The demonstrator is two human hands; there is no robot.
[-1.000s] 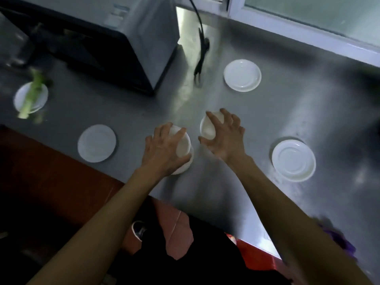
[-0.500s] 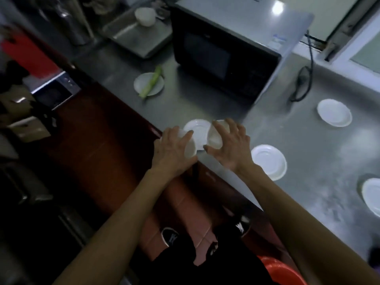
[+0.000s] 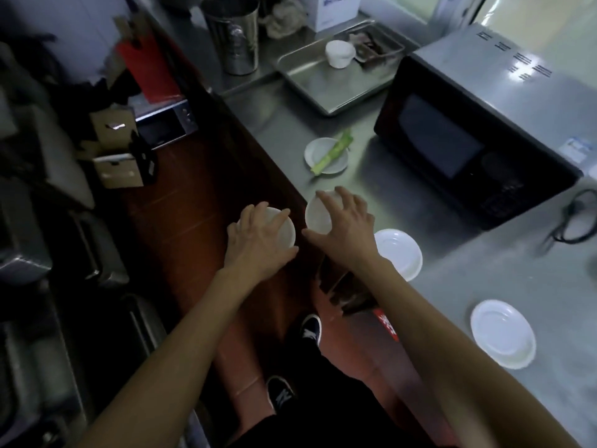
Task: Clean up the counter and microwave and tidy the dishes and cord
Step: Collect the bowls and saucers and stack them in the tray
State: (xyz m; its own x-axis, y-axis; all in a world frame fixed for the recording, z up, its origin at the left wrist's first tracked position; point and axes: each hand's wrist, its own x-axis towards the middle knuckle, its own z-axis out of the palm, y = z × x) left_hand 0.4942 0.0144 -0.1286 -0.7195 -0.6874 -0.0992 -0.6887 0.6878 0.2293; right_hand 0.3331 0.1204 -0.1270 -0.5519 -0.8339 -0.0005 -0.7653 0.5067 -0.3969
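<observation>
At the table's near-left edge, both hands carry a small white bowl each. The left hand [image 3: 258,240] curls over a bowl [image 3: 284,229] held out past the edge, above the floor. The right hand [image 3: 342,226] clamps fingers and thumb round a second bowl [image 3: 318,215], tilted, right at the edge. The two bowls are just beside each other, not touching.

The step in hand looks like gathering dishes: two bowls are up and on their way somewhere. The next move likely calls for nesting one bowl in the other, or setting both in the tray [image 3: 332,82] at 12 o'clock, keeping them level over the drop.

Counting outward: two bowls in hand; three saucers on the table [image 3: 468,286], one [image 3: 399,253] at 3 o'clock just beside the right wrist, one [image 3: 502,333] at 4 o'clock, one [image 3: 318,153] at 12 o'clock with a green stalk [image 3: 332,151] across it. One cup [image 3: 339,53] sits in the tray. One microwave [image 3: 468,130] stands at 2 o'clock, door closed, its cord [image 3: 575,221] looped loose on the table at 3 o'clock.
</observation>
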